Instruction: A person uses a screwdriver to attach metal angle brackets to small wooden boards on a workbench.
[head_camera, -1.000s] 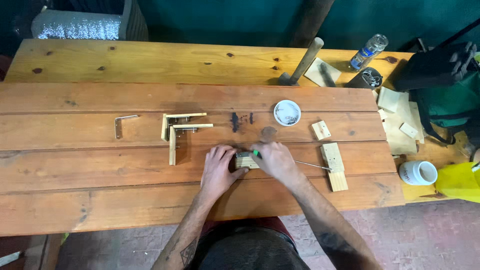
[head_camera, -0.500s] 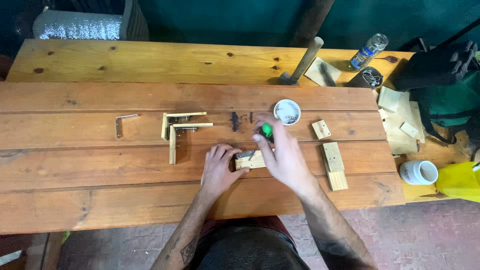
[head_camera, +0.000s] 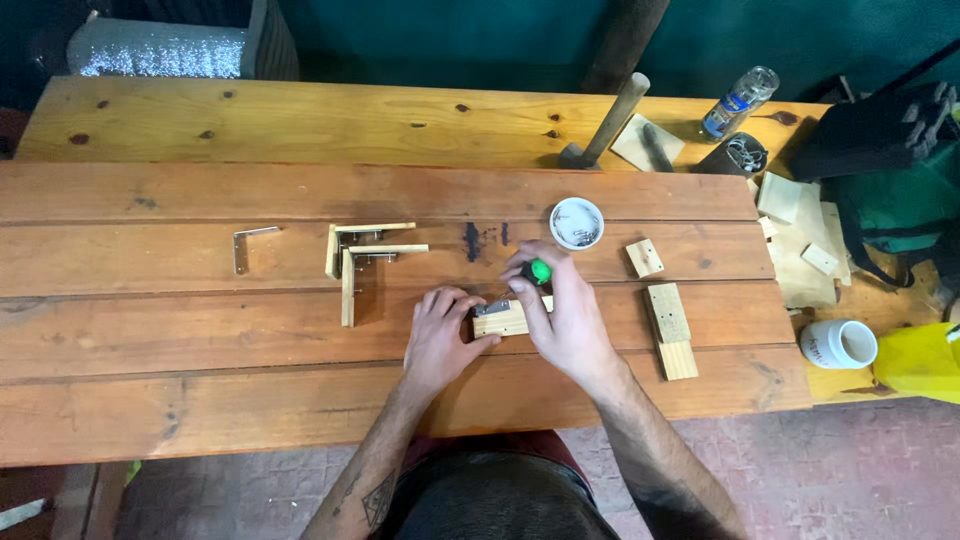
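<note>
Hands working one small wood block (head_camera: 505, 320) on a plank workbench (head_camera: 200, 390).

Left hand (head_camera: 440, 340) is pressing down flat on the block's near end, fingers spread, while the right hand (head_camera: 565, 315) is gripping one green-handled screwdriver (head_camera: 538, 270) over a metal bracket (head_camera: 492, 307) lying on the block. Two finished wooden corner pieces (head_camera: 355, 260) are lying to the left, one loose metal angle (head_camera: 245, 245) beyond them. One white dish of screws (head_camera: 577, 222) is sitting just behind the hands, two spare blocks (head_camera: 668, 325) to the right.
</note>
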